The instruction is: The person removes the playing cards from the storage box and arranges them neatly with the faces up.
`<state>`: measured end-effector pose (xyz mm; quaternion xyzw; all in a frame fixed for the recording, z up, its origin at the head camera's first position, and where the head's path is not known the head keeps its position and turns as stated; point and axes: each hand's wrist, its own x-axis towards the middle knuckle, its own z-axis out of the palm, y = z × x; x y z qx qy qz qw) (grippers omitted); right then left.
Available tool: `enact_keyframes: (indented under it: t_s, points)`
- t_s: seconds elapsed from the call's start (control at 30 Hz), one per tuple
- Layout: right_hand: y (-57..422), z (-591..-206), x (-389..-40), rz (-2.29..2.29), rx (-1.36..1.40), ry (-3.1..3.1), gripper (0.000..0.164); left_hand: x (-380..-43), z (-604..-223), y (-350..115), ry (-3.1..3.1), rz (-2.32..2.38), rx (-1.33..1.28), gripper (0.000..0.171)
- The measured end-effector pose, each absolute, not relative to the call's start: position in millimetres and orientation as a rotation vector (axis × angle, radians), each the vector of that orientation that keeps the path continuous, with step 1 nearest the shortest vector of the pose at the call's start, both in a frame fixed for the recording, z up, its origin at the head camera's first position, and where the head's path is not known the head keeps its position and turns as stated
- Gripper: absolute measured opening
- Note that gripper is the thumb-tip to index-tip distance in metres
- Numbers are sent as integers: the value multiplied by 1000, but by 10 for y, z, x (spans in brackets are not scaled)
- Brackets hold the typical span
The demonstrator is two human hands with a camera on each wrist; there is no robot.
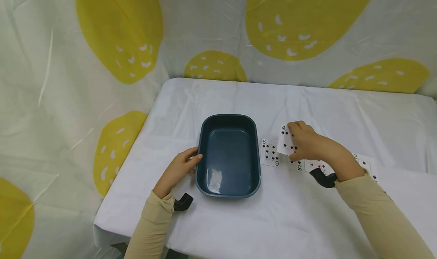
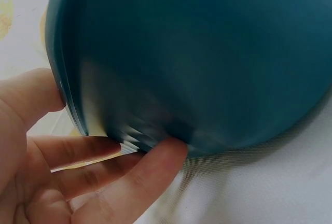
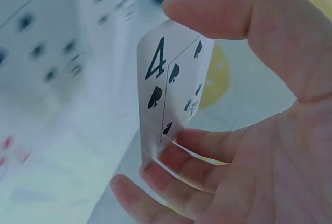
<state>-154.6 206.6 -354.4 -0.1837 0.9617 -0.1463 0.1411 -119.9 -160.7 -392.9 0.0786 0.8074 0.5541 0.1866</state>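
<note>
My left hand [image 1: 179, 169] holds the left side of a dark blue plastic tub [image 1: 228, 194]. In the left wrist view the thumb lies at the rim and the fingers [image 2: 148, 182] rest against the outer wall. A four of spades [image 1: 286, 140] is pinched between the thumb and fingers of my right hand [image 1: 310, 141], raised and tilted above the row of cards. Beneath it lie a six of spades [image 1: 269, 152] and a card marked 3 [image 1: 297, 166], partly covered. A diamond card [image 1: 312, 165] and a card marked 2 [image 1: 365, 163] lie further right, partly behind the wrist.
A white cloth [image 1: 273, 221] covers the table, whose left edge runs close to the left forearm. Behind and to the left hangs a pale curtain [image 1: 201, 23] with large yellow fruit prints. The tub's inside shows only its bare floor.
</note>
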Motion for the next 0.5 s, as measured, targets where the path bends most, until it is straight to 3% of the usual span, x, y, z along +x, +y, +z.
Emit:
enact_keyframes:
  t_s: [0.5]
  points:
    - [3351, -3863, -1160, -320, -237, 2778, 103, -1207, -3978, -1650, 2244, 1596, 224, 46]
